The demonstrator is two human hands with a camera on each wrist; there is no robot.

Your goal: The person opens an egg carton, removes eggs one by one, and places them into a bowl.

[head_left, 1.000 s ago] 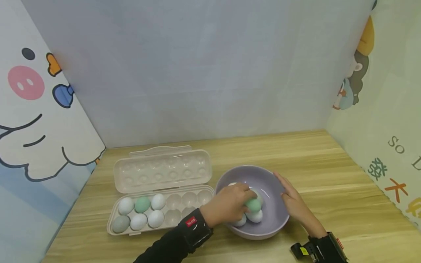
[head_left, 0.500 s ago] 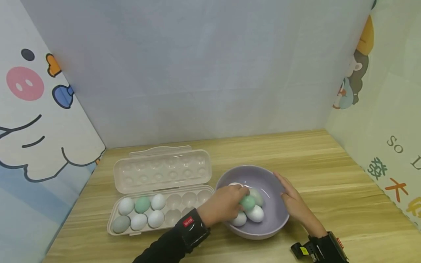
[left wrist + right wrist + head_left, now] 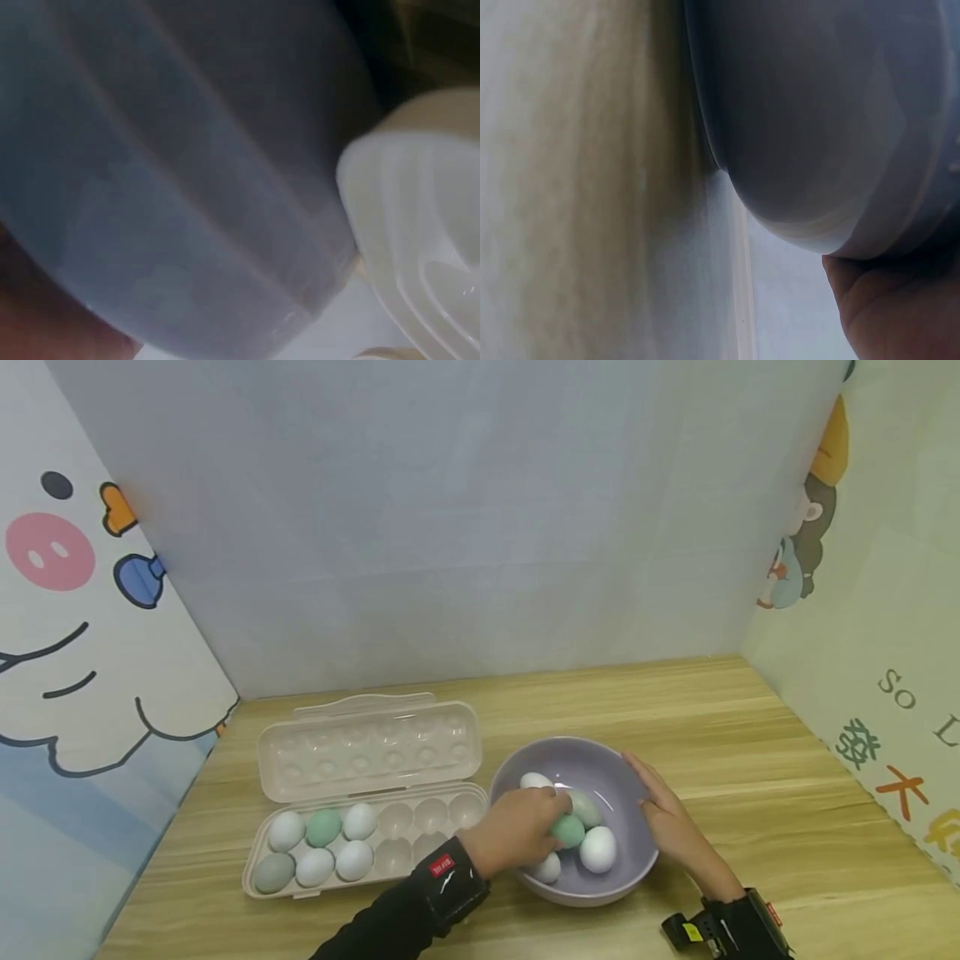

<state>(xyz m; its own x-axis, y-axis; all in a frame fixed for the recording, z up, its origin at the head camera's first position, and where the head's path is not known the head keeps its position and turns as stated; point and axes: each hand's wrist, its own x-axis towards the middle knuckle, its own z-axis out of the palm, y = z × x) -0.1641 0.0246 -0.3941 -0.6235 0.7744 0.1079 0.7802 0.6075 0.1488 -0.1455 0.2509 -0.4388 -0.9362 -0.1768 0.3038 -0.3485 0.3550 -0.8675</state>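
Observation:
In the head view, my left hand (image 3: pixel 517 831) reaches into a purple bowl (image 3: pixel 626 843), its fingers round a green egg (image 3: pixel 567 832). Near it in the bowl lie a white egg (image 3: pixel 597 849), a pale green egg (image 3: pixel 584 808) and further white eggs partly covered by the hand. My right hand (image 3: pixel 670 822) holds the bowl's right rim, index finger stretched along it and thumb at the edge. The left wrist view is filled mostly by the bowl's outer wall (image 3: pixel 187 172). Part of the right hand (image 3: pixel 907 307) shows against the bowl (image 3: pixel 817 112) in the right wrist view.
Left of the bowl stands an egg carton (image 3: pixel 394 820), its lid (image 3: pixel 371 752) laid back. Several white, green and grey eggs fill its left cups; the visible right cups are bare. Wood-grain table (image 3: pixel 697 718), with a grey backdrop (image 3: pixel 480 527) behind and printed panels at both sides.
The green egg has shifted slightly left and down between the left fingers. A white egg has rolled right, apart from the others. The right hand stays on the rim.

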